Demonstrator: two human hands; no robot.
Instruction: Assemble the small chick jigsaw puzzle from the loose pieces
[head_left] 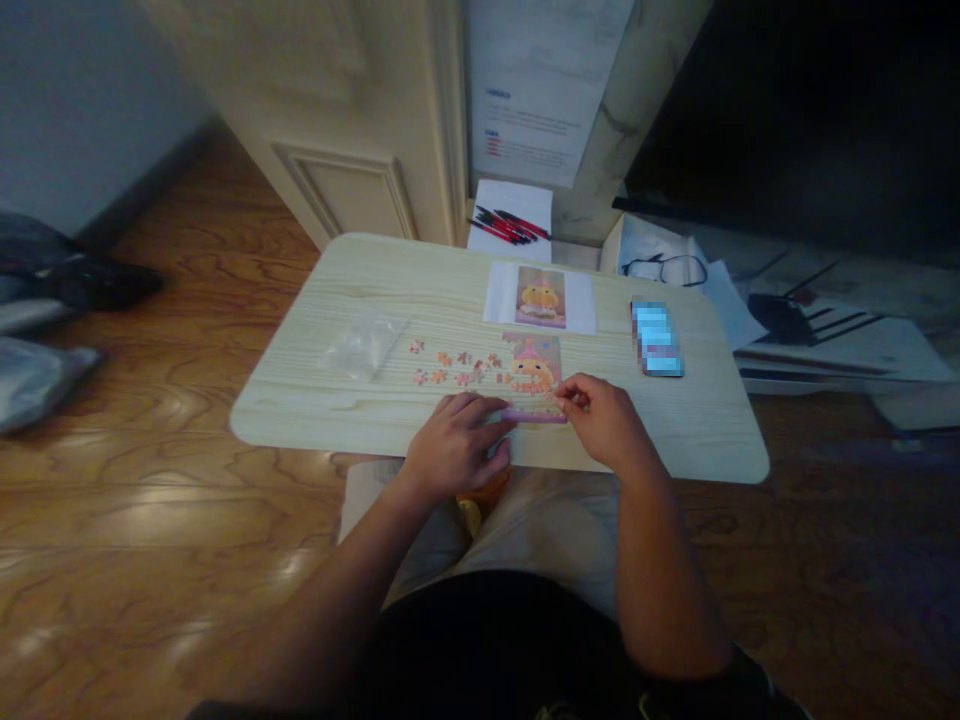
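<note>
Hands low over puzzle (534,380) — left hand (456,445) flat, right hand (604,420) grip pinched narrow at its edge.

Dim, soft-focus view, floor glare, dark warped edges.

1. I'm in a room of a home, sitting low at a small light-wood table (675,440) that my hands rest on.
2. Left of my hands and under the table runs a glossy wood floor (150,480).
3. Beyond my hands stands a cream panelled door (352,150), as in a house.
4. Far right of my hands, papers (825,340) and cables (795,310) lie loose on the floor.
</note>
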